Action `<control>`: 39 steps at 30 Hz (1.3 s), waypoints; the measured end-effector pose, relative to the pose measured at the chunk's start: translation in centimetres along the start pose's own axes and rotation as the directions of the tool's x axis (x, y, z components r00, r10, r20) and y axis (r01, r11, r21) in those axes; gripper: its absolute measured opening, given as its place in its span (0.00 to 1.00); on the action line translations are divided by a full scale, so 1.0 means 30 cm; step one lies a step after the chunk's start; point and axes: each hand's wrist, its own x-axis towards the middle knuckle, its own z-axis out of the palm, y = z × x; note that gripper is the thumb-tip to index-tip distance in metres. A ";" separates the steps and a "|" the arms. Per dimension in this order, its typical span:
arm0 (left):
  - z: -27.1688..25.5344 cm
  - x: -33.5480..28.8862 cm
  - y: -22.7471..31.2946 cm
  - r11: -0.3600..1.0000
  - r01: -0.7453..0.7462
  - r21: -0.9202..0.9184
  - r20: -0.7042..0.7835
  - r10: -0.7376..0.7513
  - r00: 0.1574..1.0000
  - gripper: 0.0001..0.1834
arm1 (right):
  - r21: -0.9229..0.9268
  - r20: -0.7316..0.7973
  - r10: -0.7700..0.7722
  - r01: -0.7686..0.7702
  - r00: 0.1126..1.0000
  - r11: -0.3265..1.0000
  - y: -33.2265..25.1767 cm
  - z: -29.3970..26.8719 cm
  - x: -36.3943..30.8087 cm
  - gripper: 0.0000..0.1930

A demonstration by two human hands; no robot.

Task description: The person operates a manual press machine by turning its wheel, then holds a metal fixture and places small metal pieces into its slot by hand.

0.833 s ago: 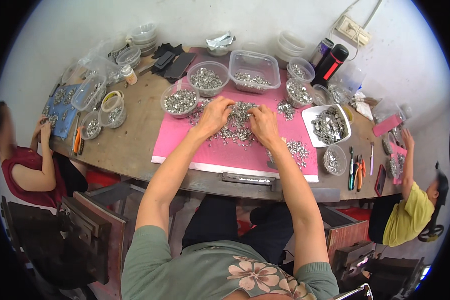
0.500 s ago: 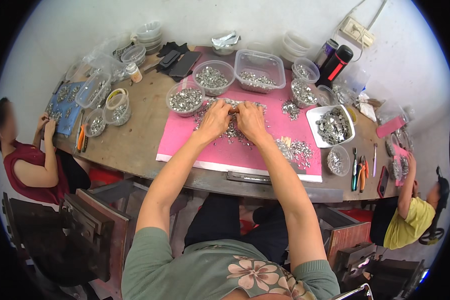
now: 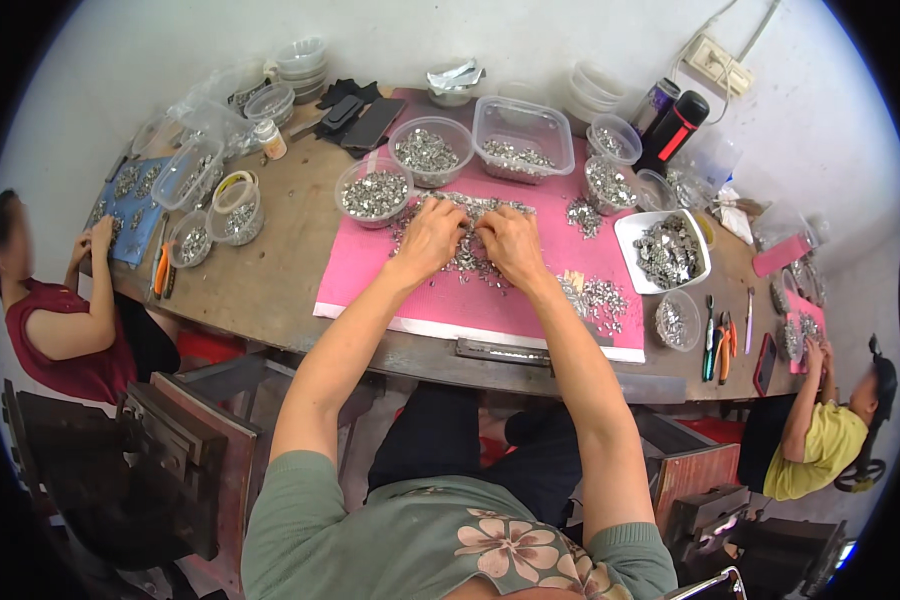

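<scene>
A pink mat [image 3: 390, 285] lies on the wooden table, strewn with a heap of small silver metal parts [image 3: 475, 215]. My left hand [image 3: 432, 235] and my right hand [image 3: 505, 243] rest side by side on that heap, fingertips nearly touching, fingers curled into the parts. What the fingers pinch is too small to see. A smaller pile of the same parts [image 3: 592, 296] lies on the mat to the right of my right forearm.
Round clear tubs [image 3: 373, 192] and a square clear box [image 3: 520, 135] of parts stand behind the mat; a white tray [image 3: 667, 250] is at right. Two flasks [image 3: 673, 130], pliers [image 3: 717, 335] and lidded tubs [image 3: 225, 208] lie around. A person sits at each table end.
The two hands have drawn closer together over the heap of parts; a second ago they were further apart. The view has tilted slightly.
</scene>
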 end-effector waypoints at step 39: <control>-0.129 -0.197 0.309 0.934 -0.006 -0.358 0.262 0.107 0.959 0.07 | 0.124 0.118 0.152 -0.166 0.981 0.978 -0.062 -0.254 -0.427 0.05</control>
